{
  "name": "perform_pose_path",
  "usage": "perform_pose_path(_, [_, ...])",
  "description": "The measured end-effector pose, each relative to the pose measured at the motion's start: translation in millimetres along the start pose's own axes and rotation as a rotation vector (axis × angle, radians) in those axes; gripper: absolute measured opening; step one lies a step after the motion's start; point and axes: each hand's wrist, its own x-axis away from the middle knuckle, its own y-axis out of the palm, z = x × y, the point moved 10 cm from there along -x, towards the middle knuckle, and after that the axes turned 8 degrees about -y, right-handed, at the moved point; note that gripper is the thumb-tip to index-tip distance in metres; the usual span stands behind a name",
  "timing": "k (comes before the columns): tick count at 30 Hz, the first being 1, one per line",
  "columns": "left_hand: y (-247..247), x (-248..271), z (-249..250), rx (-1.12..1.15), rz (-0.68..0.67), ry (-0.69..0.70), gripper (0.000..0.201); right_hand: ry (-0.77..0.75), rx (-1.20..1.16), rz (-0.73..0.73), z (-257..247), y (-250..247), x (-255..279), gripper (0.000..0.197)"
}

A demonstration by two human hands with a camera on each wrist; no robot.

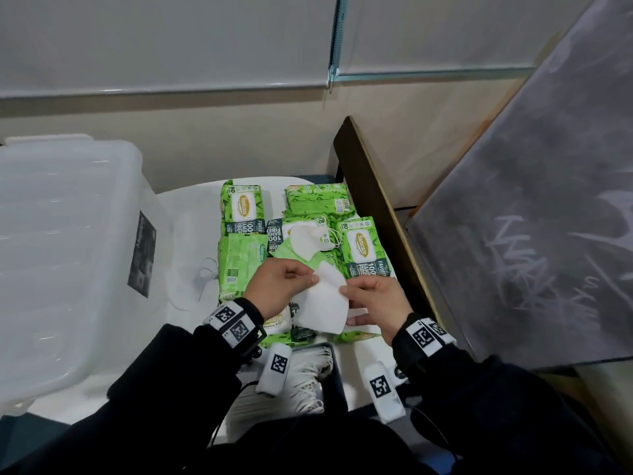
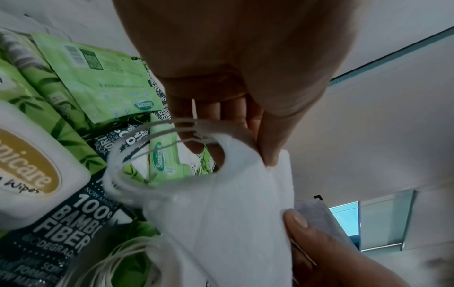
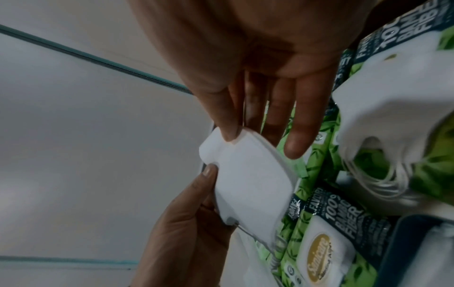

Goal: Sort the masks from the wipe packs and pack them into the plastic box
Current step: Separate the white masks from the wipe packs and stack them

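Masks (image 1: 325,303), seemingly a thin stack, are pinched at opposite edges by both your hands (image 1: 277,286), so next carry them left into the box (image 1: 61,234).

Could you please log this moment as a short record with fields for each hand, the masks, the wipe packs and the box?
left hand: pinches the held mask
right hand: pinches the same mask's other edge
loose mask: lies on the wipe packs
wipe packs: green, spread over the white surface
plastic box: translucent, left of the packs
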Motion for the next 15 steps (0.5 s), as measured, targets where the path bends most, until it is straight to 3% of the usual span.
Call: perform_pose_path(15, [75.6,-18.1,-17.1,-0.083,0.024,-0.100,0.017,0.143,-0.063,-0.011,48.3,-71.9,-21.8,0.006])
